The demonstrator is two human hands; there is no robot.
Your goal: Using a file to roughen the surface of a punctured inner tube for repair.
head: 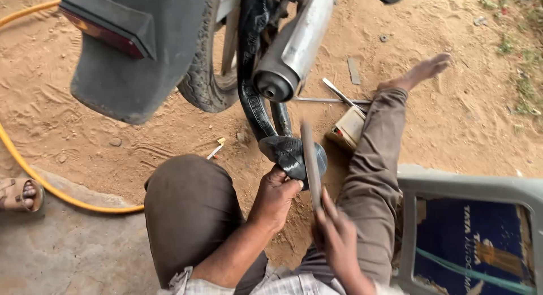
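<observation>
**Both hands closed on tube and file beneath the motorcycle wheel**

The left hand [275, 196] grips a folded bulge of the black inner tube [291, 153], fingers curled tight around its lower edge. The tube hangs out of the rear tyre [205, 80], beside the silver exhaust pipe [294, 49]. The right hand [337, 238] clasps the lower end of a flat file [311, 162], blurred, whose blade lies across the bulge. A yellow hose [34, 173] curves over the sand at left.
</observation>
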